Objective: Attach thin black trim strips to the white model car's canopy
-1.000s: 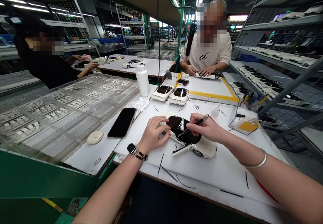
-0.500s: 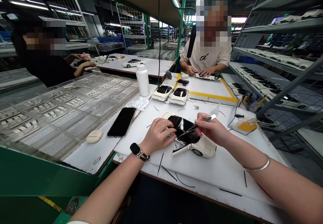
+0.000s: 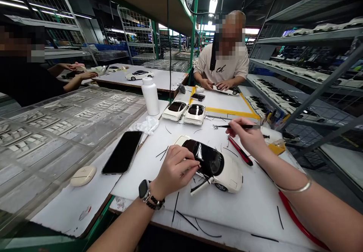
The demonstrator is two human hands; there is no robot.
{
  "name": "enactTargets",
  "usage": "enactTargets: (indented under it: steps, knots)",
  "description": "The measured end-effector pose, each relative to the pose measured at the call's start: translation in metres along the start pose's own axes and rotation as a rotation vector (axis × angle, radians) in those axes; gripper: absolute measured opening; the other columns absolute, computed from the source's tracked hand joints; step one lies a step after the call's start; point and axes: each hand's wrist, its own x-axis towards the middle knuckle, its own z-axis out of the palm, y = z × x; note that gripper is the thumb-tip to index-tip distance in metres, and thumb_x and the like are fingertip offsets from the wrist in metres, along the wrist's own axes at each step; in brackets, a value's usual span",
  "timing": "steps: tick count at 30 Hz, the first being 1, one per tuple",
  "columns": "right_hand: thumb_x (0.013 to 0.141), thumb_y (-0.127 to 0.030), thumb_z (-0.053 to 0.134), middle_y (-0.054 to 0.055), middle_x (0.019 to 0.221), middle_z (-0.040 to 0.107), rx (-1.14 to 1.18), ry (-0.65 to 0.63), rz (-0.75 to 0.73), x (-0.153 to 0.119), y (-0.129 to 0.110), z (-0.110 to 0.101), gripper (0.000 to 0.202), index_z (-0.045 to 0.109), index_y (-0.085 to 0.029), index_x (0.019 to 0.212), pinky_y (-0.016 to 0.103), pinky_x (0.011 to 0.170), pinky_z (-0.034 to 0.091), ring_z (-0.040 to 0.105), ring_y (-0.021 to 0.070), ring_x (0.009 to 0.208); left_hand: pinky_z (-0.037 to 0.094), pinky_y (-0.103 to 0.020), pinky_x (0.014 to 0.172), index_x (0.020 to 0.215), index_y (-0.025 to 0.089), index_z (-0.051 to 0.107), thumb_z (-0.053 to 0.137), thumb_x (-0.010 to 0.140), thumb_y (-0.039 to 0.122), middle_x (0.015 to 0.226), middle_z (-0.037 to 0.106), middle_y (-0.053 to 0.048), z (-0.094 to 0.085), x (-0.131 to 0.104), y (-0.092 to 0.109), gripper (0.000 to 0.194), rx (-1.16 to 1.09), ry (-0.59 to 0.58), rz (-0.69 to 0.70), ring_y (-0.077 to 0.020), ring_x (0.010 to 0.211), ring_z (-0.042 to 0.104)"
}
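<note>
1. Nearest me, black strips (image 3: pixel 187 220) lie scattered along the table (image 3: pixel 227 216), a white-topped one, with a red cord (image 3: pixel 296 221) curving beneath the right forearm.
2. The toy car (image 3: pixel 210 159) sits mid-table, nose to the right, its near door (image 3: pixel 202 186) swung out. The left hand (image 3: pixel 176 167) covers part of its rear near side, thumb and fingertips drawn together; I can't tell whether they pinch anything.
3. Beyond the car, the right hand (image 3: pixel 246 134) pinches dark tweezers (image 3: pixel 222 126), their tip at some silvery bits (image 3: pixel 213 127). A red-and-black tool (image 3: pixel 240 151) lies between car and forearm.
4. Off to the left are a cream case (image 3: pixel 83 176), a phone (image 3: pixel 123 153), a crumpled tissue (image 3: pixel 146 125) and a divided tray (image 3: pixel 74 146) of small parts.
5. Further back stand a white bottle (image 3: pixel 150 97) and two more cars (image 3: pixel 185 112), side by side.
6. Past a yellow-taped mat (image 3: pixel 229 112), a co-worker (image 3: pixel 222 64) handles another car; a second co-worker (image 3: pixel 27 83) sits left.
7. Shelves (image 3: pixel 303 38) of white cars line the right side, under tube lights.
</note>
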Motion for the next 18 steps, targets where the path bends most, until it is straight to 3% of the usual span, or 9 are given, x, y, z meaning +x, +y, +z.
enactTargets:
  steps: [4,9,13,18]
  knots:
    - [0.081,-0.037,0.067,0.0,0.074,0.06,-0.249,0.051,0.05,0.025,0.03,0.012,0.023,0.058,-0.016,0.08,0.029,0.066,0.044,0.055,0.0131,0.068,0.047,-0.036,0.073,0.084,0.021,0.064,0.065,0.081,0.011,0.077,0.064,-0.002,-0.006,0.015,0.002,0.011,-0.083,-0.04,0.014,-0.0164,0.078,0.058]
    - [0.089,-0.035,0.059,0.0,0.082,0.06,-0.364,0.105,0.128,0.049,0.062,0.025,0.023,0.059,-0.013,0.095,0.029,0.068,0.05,0.057,0.0105,0.07,0.049,-0.037,0.074,0.084,0.021,0.065,0.067,0.079,0.012,0.076,0.064,-0.003,-0.011,0.025,-0.003,0.01,-0.21,-0.032,0.002,-0.0167,0.078,0.058]
    - [0.091,-0.037,0.056,0.002,0.086,0.061,-0.378,0.146,0.173,0.059,0.076,0.032,0.025,0.059,-0.013,0.099,0.029,0.068,0.052,0.059,0.0108,0.072,0.05,-0.035,0.071,0.085,0.019,0.066,0.064,0.08,0.006,0.075,0.062,-0.003,-0.014,0.019,-0.006,0.014,-0.322,0.043,-0.063,-0.016,0.076,0.057]
    - [0.091,-0.036,0.056,0.002,0.088,0.062,-0.398,0.18,0.22,0.062,0.085,0.036,0.025,0.059,-0.013,0.101,0.029,0.069,0.053,0.06,0.0111,0.074,0.048,-0.036,0.072,0.084,0.014,0.066,0.064,0.076,0.001,0.075,0.062,-0.005,-0.02,0.014,-0.002,0.016,-0.335,0.035,-0.067,-0.0167,0.077,0.055]
